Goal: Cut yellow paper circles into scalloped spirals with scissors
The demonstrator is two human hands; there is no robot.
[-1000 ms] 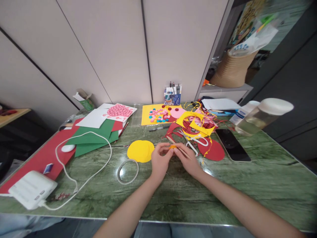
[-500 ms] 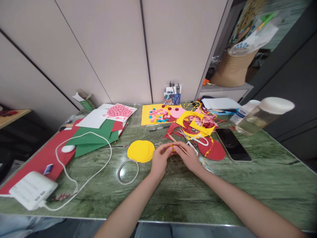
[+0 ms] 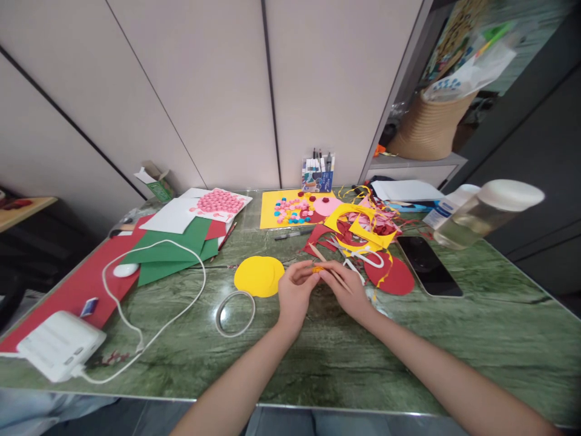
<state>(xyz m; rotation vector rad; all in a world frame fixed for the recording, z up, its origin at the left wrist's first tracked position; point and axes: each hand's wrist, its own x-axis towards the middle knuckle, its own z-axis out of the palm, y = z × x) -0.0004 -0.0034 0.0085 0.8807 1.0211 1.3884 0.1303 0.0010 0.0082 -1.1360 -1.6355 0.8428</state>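
My left hand (image 3: pixel 294 295) and my right hand (image 3: pixel 345 290) meet over the middle of the green marble table (image 3: pixel 408 339). Between their fingertips they pinch a small yellow-orange paper coil (image 3: pixel 318 269). A thin wooden stick (image 3: pixel 327 265) runs through the fingers of my right hand and points away to the upper left. A yellow paper circle (image 3: pixel 258 276) lies flat just left of my left hand. A clear tape ring (image 3: pixel 235 313) rests on the table in front of that circle.
Red and yellow paper scraps with white-handled scissors (image 3: pixel 363 257) lie behind my hands. A black phone (image 3: pixel 429 265) and a clear jar (image 3: pixel 488 215) are at the right. Green and red sheets (image 3: pixel 167 251), a white cable (image 3: pixel 154 290) and a power bank (image 3: pixel 59 345) fill the left.
My hands stay together on the coil; the fingers shift slightly around it and the stick. The view has drifted a little to the right.
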